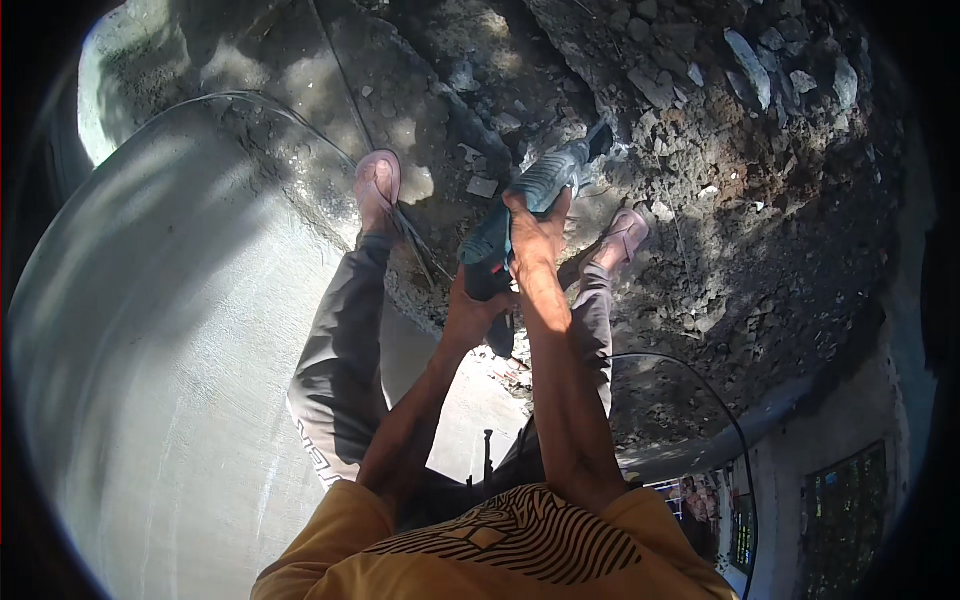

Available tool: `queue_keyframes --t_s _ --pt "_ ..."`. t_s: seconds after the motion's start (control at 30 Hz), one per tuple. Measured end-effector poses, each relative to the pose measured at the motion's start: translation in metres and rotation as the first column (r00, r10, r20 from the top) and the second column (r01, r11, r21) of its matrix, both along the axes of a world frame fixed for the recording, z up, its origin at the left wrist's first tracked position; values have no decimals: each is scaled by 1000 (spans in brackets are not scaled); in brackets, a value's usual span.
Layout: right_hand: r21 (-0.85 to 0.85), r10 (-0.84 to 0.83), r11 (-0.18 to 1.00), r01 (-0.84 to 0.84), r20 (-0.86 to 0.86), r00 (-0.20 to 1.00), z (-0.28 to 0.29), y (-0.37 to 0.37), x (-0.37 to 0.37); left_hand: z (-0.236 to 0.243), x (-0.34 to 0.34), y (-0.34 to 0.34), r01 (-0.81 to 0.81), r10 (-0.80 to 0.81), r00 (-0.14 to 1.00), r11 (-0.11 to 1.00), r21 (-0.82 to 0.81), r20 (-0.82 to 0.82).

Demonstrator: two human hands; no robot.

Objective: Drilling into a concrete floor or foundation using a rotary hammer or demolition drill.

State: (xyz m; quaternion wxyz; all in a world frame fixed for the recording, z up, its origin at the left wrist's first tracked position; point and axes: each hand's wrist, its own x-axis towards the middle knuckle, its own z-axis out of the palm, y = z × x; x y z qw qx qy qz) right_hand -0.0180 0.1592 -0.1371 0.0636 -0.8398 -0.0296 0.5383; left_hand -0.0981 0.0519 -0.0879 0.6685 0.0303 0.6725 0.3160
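Note:
I hold a teal and black power hammer point(550, 175) slanting away from me toward the broken ground, its nose pointing up and to the right in the head view. My right hand point(537, 235) is closed on the middle of the body. My left hand point(472, 308) grips the black rear handle. Whether a bit at the nose touches the ground is too unclear to tell. A black power cord point(705, 385) loops out to the right beside my leg. My feet, in pale pink sandals, stand on either side of the tool.
Broken soil and stone rubble point(730, 230) cover the right, with larger chunks at the upper right. A smooth pale concrete surface point(160, 330) curves along the left. Grey cables point(250, 95) cross the ground near my left foot. A wall with windows point(775, 500) is at the lower right.

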Motion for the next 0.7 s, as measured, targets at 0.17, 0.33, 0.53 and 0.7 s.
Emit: queue_keyframes --t_s 0.17,0.33,0.53,0.7 --pt "-43 132 991 -130 27 991 -15 2 -18 -22 -21 -5 -4 7 999 996 -90 31" --pt "-114 112 988 -106 46 993 -22 6 -16 -31 -18 -6 -33 40 996 995 -97 79" --pt "82 -137 986 143 -75 988 -68 12 19 -47 8 -3 69 -69 996 998 -8 48" --pt "134 -151 976 171 -147 978 -53 1 51 -18 52 14 19 -20 1000 995 101 14"
